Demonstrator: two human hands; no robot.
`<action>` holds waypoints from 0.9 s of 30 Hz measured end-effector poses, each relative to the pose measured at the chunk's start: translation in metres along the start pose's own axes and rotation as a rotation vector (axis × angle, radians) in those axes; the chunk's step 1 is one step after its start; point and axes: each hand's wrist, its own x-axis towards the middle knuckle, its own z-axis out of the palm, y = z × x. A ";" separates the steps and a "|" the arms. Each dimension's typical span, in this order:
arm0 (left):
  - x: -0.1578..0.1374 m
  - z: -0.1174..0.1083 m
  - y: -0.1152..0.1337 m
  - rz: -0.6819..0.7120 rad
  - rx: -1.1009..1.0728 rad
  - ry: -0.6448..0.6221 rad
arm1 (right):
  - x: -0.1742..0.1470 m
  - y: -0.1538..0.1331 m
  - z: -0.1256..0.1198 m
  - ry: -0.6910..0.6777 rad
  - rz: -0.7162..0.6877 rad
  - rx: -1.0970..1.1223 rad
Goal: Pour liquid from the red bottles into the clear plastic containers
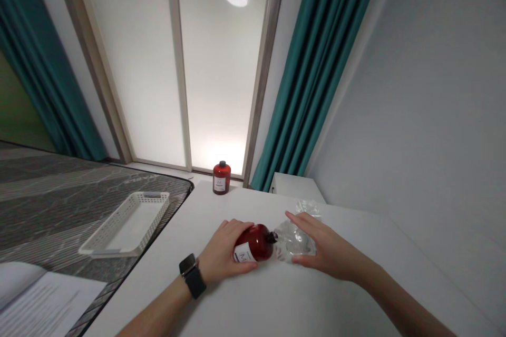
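My left hand [227, 253], with a dark watch on its wrist, is wrapped around a red-brown bottle [263, 242] with a white label marked M. The bottle is tipped on its side above the white table, its narrow black top pointing right. Just to the right, a crumpled clear plastic bag [294, 237] lies on the tabletop close to the bottle's top. My right hand [320, 247] is over the right side of the bag, thumb and fingers spread apart; whether it touches the plastic is hard to tell. A similar capped bottle [221, 179] stands upright near the table's far edge.
The white table [221, 310] borders a bed-like grey patterned surface [47, 205] on the left. On that surface are a white perforated basket [126, 224] and an open book or papers [51, 300]. A white cabinet [298, 187] stands beyond the table, near a teal curtain [316, 63].
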 end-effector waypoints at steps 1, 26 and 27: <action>0.000 0.000 0.000 0.003 0.001 0.002 | 0.000 0.000 0.000 0.001 0.000 -0.001; 0.000 -0.002 0.002 -0.002 -0.008 0.019 | -0.001 -0.003 -0.005 -0.010 0.003 0.009; -0.001 -0.002 0.003 -0.002 -0.009 0.022 | -0.001 -0.004 -0.005 -0.014 0.004 0.008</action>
